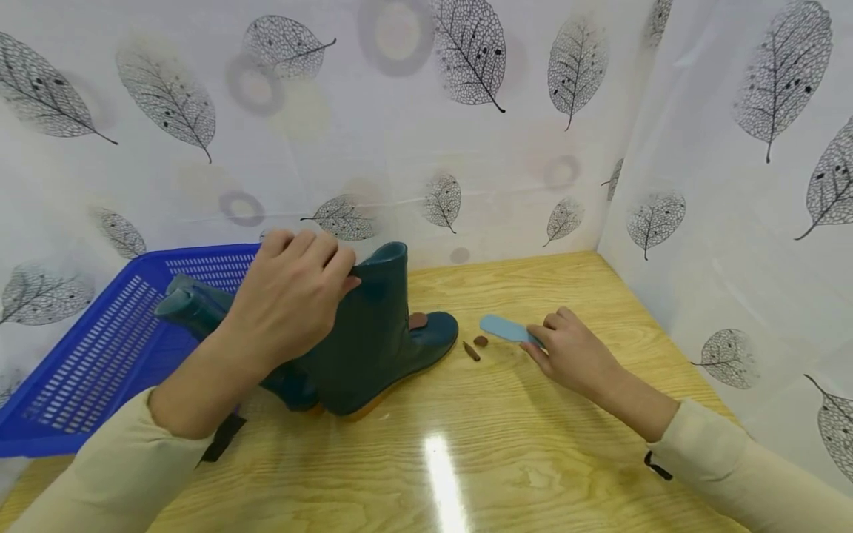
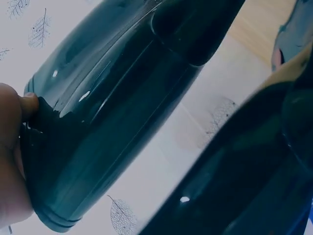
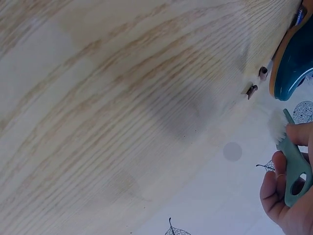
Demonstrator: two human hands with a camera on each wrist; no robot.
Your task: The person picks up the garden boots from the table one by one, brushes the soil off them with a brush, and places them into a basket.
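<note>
My left hand (image 1: 289, 296) grips the top rim of a dark teal rubber boot (image 1: 373, 333), which stands with its toe pointing right. A brown patch (image 1: 417, 320) shows on its instep. In the left wrist view, the thumb presses the boot's shaft (image 2: 107, 127) near the rim. In my right hand (image 1: 573, 355) is a light blue scrub brush (image 1: 504, 327), pinched by its handle right of the toe. White bristles (image 3: 278, 129) show in the right wrist view. Two small brown bits (image 1: 471, 351) lie on the table between toe and brush.
A second teal boot (image 1: 193, 303) leans behind my left forearm, partly hidden, overlapping a blue plastic basket (image 1: 80, 370) at the left. The wooden table (image 1: 533, 459) meets leaf-patterned white sheeting (image 1: 520, 163) at the back and right.
</note>
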